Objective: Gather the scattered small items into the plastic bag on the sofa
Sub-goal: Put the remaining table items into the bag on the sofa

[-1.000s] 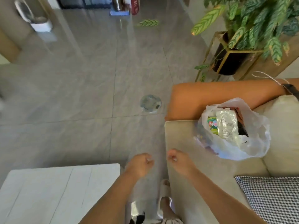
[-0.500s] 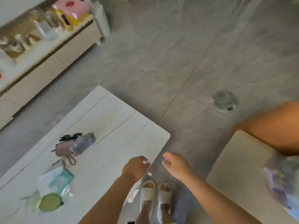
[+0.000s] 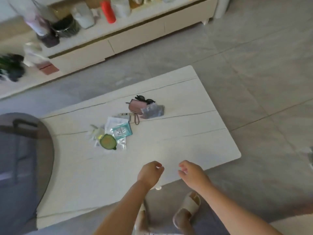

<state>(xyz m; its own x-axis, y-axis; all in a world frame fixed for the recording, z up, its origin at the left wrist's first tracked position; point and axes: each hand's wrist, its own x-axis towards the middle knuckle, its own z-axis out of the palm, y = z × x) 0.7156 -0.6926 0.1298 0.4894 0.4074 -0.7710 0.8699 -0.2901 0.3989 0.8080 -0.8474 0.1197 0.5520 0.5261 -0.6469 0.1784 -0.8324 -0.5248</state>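
Where hands (image 3: 171, 173) hover, bare table edge (image 3: 225, 164)

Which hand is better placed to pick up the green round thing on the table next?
Probably the left hand. It hovers empty over the white table, on the same side as the green round item. The right hand, also empty, sits farther off and would have to cross over.
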